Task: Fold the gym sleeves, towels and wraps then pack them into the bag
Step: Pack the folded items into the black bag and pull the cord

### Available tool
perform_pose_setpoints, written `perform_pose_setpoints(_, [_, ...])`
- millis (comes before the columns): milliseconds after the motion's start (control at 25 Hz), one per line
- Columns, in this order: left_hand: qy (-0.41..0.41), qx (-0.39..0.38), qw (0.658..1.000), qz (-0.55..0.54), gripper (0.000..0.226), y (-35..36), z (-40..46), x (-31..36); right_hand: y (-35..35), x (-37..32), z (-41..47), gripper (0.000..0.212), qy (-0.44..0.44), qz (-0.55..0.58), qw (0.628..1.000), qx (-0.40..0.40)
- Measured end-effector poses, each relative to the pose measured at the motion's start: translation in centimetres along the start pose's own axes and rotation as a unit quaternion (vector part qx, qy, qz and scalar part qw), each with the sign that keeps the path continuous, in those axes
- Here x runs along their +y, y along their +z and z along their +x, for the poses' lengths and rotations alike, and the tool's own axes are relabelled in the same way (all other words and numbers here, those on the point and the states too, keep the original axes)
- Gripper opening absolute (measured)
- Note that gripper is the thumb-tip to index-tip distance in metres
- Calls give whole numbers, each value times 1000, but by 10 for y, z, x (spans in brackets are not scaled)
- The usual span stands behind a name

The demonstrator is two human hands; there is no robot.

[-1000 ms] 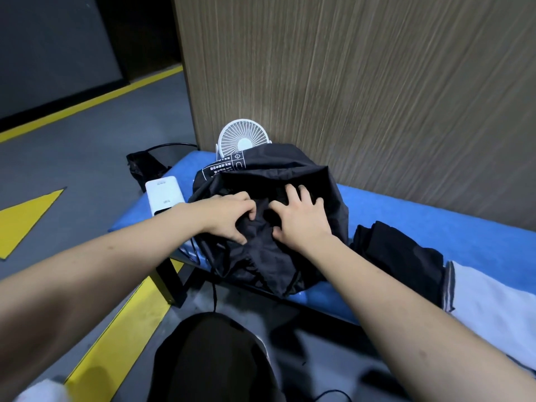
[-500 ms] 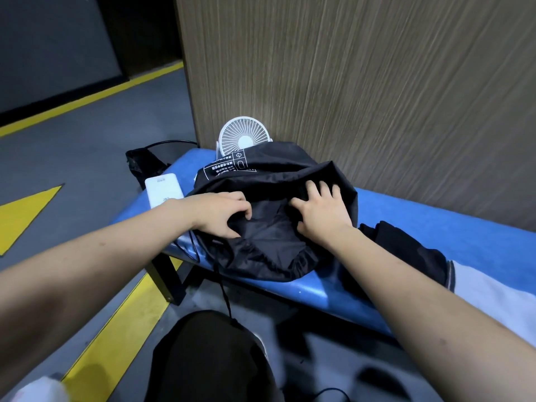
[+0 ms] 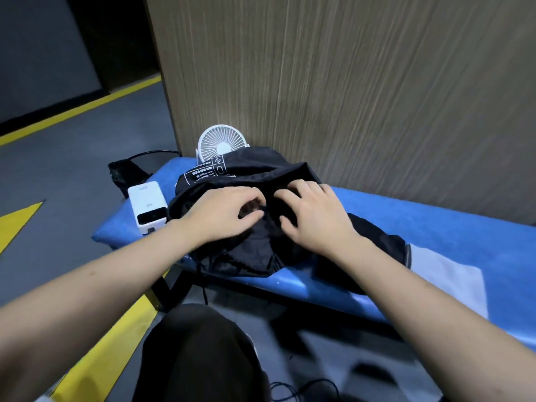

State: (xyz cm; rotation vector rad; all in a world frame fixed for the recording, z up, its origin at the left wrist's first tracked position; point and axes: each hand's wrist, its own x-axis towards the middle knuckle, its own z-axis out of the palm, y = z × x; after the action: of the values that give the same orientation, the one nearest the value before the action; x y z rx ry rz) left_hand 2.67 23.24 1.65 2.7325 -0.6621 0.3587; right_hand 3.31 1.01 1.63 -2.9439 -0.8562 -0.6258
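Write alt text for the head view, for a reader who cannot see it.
Both hands, left hand and right hand, work at the fabric of a black bag on a blue bench. A white fan and white power bank sit beside it; dark folded cloth and a pale towel lie to the right.

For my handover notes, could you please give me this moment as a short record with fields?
surface: blue bench against a wood-grain wall
bag: black bag, on the bench
left hand: fingers curled into the bag's fabric
right hand: fingers bent on the bag; grip unclear
waiting to pack: dark cloth and pale towel, right of the bag
other items: white fan behind the bag, white power bank to its left
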Motion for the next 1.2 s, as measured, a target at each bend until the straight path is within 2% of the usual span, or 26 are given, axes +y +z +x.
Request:
perform_pose_setpoints(80, [3,28,999,-39,20,7,-2,36,-24,22,-27,54,17,31,999,19])
perform_pose_setpoints(160, [30,34,996,-73,22,20,-5,70,-41,52,-55,59,56,67,996,-10])
perform_pose_setpoints(280, [59,7,994,-88,37,44,-6,112,-53,97,-86,76,105,88,982,-128])
perform_pose_setpoints(360, [76,4,995,-57,52,58,-1,128,-52,116,-95,84,99,84,969,-209])
perform_pose_setpoints(480, [103,-13,995,6,68,70,10,138,-48,125,-95,90,91,123,950,-271])
perform_pose_setpoints(560, [114,-37,992,33,76,78,12,137,-42,127,-89,105,89,138,935,-314])
perform_pose_setpoints(760, [112,-23,992,49,77,94,2,130,-22,125,-72,138,107,164,888,-416])
perform_pose_setpoints(840, [111,-11,993,50,74,97,1,129,-14,118,-70,144,106,155,882,-432])
perform_pose_setpoints(960, [113,-2,992,49,69,99,1,127,-7,102,-69,150,89,99,893,-429])
perform_pose_setpoints(1200, [96,8,995,22,58,98,-6,123,7,62,-80,157,100,4,919,-381])
